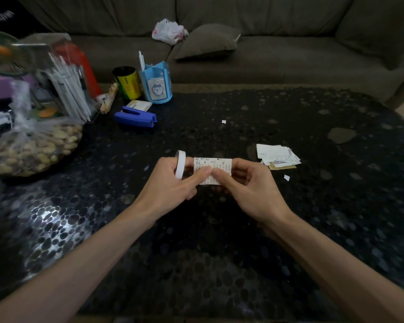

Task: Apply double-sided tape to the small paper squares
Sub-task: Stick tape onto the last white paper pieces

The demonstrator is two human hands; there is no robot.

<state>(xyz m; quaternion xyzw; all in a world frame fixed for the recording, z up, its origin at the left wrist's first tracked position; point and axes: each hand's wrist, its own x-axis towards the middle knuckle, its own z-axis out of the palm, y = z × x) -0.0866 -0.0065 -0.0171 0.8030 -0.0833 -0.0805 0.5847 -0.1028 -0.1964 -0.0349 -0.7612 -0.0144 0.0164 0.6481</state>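
Head view: paper square between fingers

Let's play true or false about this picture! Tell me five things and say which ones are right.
1. The left hand and the right hand both pinch a paper with writing on it. True.
2. A pile of paper scraps lies on the table, right of the hands. True.
3. The white tape roll lies flat on the table. False: the left hand holds it.
4. The stapler is red. False: it is blue.
5. The pen holder is empty. False: a white pen sticks out.
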